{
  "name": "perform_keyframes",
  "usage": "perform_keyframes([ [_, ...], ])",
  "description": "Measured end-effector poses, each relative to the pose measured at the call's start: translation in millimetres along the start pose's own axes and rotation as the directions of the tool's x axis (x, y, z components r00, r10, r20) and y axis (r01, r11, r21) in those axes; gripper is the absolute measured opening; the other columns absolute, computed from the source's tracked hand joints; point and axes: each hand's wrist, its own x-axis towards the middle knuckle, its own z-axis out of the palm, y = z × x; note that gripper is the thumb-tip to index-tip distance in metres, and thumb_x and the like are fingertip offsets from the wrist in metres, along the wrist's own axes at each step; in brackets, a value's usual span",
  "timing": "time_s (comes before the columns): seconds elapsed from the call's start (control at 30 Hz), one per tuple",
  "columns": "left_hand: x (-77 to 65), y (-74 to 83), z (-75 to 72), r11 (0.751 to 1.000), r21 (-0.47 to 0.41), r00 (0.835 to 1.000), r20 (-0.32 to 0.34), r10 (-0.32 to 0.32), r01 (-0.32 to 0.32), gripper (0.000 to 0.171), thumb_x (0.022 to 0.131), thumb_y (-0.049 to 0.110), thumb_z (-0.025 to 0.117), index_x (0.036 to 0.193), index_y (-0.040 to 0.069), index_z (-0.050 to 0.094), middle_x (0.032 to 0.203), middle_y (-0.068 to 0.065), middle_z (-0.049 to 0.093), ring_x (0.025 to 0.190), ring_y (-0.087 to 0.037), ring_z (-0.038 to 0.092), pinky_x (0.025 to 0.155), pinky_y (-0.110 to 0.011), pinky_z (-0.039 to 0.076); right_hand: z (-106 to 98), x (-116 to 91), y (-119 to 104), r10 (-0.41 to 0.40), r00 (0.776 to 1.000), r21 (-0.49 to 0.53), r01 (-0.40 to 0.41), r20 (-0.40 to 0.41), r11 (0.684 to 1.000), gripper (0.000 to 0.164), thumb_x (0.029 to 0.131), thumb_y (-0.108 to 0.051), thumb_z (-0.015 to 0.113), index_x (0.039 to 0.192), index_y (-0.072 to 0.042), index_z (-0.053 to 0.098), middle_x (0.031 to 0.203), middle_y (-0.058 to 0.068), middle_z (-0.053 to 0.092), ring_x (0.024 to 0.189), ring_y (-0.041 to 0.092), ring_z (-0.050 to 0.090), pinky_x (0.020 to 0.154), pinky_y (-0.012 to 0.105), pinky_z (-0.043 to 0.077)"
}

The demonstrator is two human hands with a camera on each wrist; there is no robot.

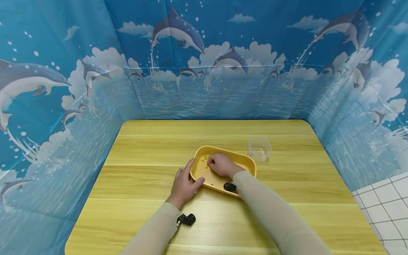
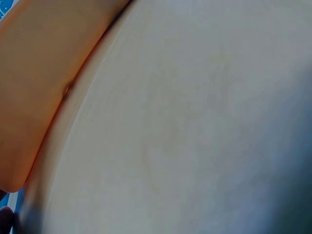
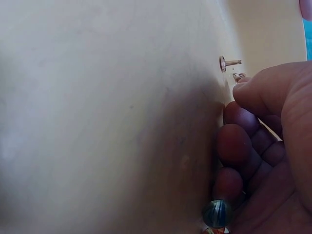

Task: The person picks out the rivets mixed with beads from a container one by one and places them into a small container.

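A shallow yellow tray (image 1: 231, 153) lies on the table, turned at an angle. My left hand (image 1: 185, 186) rests against its left corner, thumb on the front rim and fingers spread along the left side. Inside the tray, my right hand (image 1: 220, 164) points down with curled fingers, thumb close to the index finger. Whether anything sits between them is hidden. By the thumb in the right wrist view lie a thumbtack (image 3: 229, 63) with a round flat head and a small gold-coloured piece (image 3: 239, 76). A glass marble (image 3: 217, 213) is beside the lower fingertips, with a second, reddish marble (image 3: 216, 230) partly cut off.
A clear plastic box (image 1: 259, 150) stands behind the tray's right end. The wood-grain table (image 1: 153, 145) is bounded by a dolphin-print curtain (image 1: 220, 95) at the back and sides. Black wrist cameras stick out from both sleeves, the right one over the tray.
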Motion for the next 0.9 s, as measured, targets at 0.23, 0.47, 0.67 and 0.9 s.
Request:
perform_keyframes([
  [0.23, 0.6, -1.1, 0.8, 1.000, -0.002, 1.000, 0.000, -0.002, 0.002, 0.086, 0.096, 0.049, 0.071, 0.166, 0.018, 0.033, 0.162, -0.008, 0.051, 0.144, -0.031, 0.055, 0.132, -0.057, 0.018, 0.0, -0.3, -0.6, 0.004, 1.000, 0.003, -0.004, 0.003, 1.000, 0.013, 0.103, -0.015, 0.063, 0.096, -0.016, 0.074, 0.092, -0.001, 0.070, 0.077, 0.012, 0.058, 0.077, 0.029, 0.051],
  [0.47, -0.2, -0.6, 0.4, 1.000, -0.006, 1.000, -0.001, -0.004, 0.004, 0.086, 0.095, 0.050, 0.071, 0.166, 0.021, 0.032, 0.163, -0.006, 0.050, 0.145, -0.031, 0.055, 0.132, -0.056, 0.018, -0.2, -0.5, -0.5, 0.010, 1.000, -0.003, -0.010, 0.003, 1.000, 0.013, 0.104, -0.016, 0.063, 0.096, -0.016, 0.074, 0.092, -0.001, 0.070, 0.077, 0.012, 0.057, 0.076, 0.029, 0.051],
  [0.67, 0.1, -0.9, 1.1, 1.000, -0.010, 1.000, -0.007, -0.002, 0.002, 0.085, 0.095, 0.047, 0.072, 0.166, 0.021, 0.033, 0.163, -0.006, 0.050, 0.145, -0.031, 0.055, 0.132, -0.057, 0.019, -0.7, -1.3, -1.4, 0.008, 1.000, 0.000, -0.008, 0.002, 1.000, 0.013, 0.103, -0.016, 0.064, 0.095, -0.016, 0.073, 0.090, -0.002, 0.069, 0.076, 0.012, 0.057, 0.075, 0.028, 0.050],
  [0.9, 0.3, -3.5, 3.1, 1.000, -0.015, 1.000, -0.021, 0.011, -0.011, 0.085, 0.095, 0.046, 0.073, 0.166, 0.021, 0.033, 0.162, -0.006, 0.051, 0.144, -0.031, 0.055, 0.131, -0.058, 0.019, 0.3, -1.0, -0.3, 0.001, 1.000, 0.000, -0.001, -0.008, 1.000, 0.013, 0.102, -0.015, 0.064, 0.093, -0.017, 0.074, 0.089, -0.003, 0.069, 0.077, 0.011, 0.056, 0.076, 0.028, 0.050],
])
